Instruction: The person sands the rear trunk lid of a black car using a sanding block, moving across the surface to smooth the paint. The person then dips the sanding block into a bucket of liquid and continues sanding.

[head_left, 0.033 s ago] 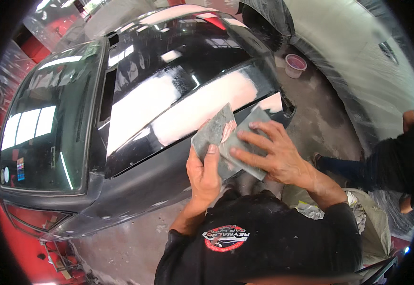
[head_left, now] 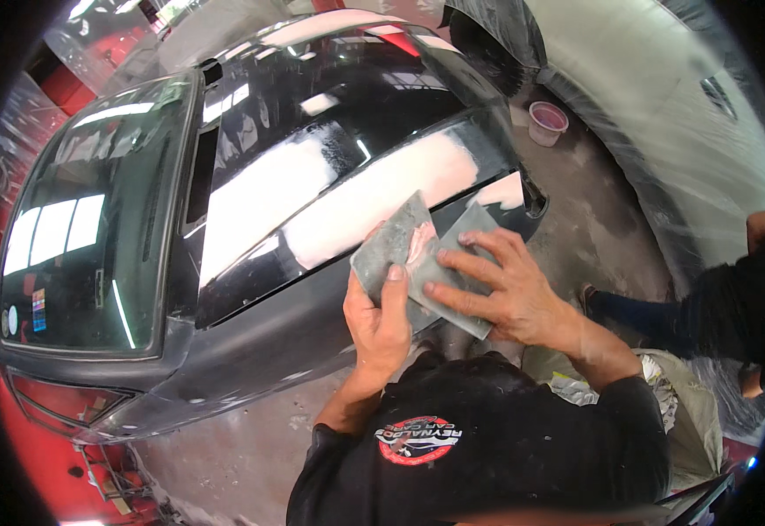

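My left hand grips a grey, scuffed flat plate, thumb on its upper face and fingers mostly hidden beneath. Pink putty lies smeared on this plate, beside its edge nearest my right hand. A grey rectangular spreader is in my right hand, with fingers laid across its face; its edge meets or overlaps the plate by the putty. Both are held in front of my body, over the side of a black car. Pale pink filler patches cover parts of the car's panels.
A plastic-covered vehicle stands at the far right. On the floor near it sits a small tub with pinkish contents. Another person is at the right edge. A pale sack with crumpled material stands by my right elbow.
The plate and spreader have shifted very slightly against each other at the putty. Both hands keep their hold.
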Available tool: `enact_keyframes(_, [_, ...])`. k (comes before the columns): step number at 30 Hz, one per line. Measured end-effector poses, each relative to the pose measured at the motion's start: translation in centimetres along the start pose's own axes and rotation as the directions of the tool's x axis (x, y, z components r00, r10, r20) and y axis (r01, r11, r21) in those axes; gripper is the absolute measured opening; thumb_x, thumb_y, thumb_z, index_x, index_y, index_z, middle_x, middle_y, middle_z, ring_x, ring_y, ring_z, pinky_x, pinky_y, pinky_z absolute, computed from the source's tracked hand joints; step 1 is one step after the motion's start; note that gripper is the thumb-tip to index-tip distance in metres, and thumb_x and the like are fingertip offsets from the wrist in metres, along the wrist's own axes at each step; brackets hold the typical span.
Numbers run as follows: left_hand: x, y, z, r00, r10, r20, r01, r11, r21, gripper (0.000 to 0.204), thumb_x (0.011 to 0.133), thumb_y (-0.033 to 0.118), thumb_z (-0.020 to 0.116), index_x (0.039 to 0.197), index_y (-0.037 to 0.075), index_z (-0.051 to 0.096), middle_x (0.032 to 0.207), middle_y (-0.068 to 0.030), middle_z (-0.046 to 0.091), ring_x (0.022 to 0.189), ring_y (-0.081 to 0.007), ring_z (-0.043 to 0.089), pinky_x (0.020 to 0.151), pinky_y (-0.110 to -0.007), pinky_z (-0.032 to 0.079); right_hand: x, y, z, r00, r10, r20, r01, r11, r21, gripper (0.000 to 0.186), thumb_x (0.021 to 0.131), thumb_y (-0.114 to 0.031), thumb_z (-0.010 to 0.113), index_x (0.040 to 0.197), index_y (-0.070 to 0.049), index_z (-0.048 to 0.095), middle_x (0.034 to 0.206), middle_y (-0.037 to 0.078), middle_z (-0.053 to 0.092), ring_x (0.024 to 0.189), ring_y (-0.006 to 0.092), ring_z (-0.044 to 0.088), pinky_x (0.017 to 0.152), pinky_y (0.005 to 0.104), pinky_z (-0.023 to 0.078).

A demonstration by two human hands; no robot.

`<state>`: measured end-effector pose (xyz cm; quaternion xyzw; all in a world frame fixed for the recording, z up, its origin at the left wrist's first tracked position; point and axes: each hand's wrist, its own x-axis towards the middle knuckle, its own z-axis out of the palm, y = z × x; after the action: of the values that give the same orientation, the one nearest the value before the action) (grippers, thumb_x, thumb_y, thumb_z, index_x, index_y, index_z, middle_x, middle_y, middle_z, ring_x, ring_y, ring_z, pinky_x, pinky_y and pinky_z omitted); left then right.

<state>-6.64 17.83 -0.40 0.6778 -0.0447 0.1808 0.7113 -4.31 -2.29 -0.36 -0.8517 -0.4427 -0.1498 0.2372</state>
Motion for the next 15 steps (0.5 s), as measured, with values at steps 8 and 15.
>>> enact_keyframes(8, [0.0,0.0,-12.6,0.41,0.911,-0.05,-0.073,0.088,0.993,0.039,0.093,0.013,0.063,0.126,-0.007,0.057,0.124,-0.0244,0.056,0.113,-0.0372,0.059,0.098,-0.047,0.047,3.1,-0.6,-0.4,0.995,0.036,0.095,-0.058,0.97,0.238,0.065,0.07,-0.005,0.071,0.133,-0.016,0.058,0.13,0.01,0.057,0.119,0.0324,0.053,0.1,0.0451,0.04])
enact_keyframes(15, [4.3,-1.5,-24.7,0.105,0.456,-0.884,-0.499,0.793,0.35,0.051,0.091,0.021,0.066,0.13,-0.006,0.048,0.128,-0.0204,0.056,0.107,-0.0294,0.061,0.091,-0.043,0.055,12.9,2.3,3.2,0.996,0.087,-0.017,-0.081,0.964,0.252,0.06,0.074,0.01,0.052,0.131,-0.008,0.059,0.121,0.017,0.064,0.112,0.0357,0.06,0.097,0.0437,0.046])
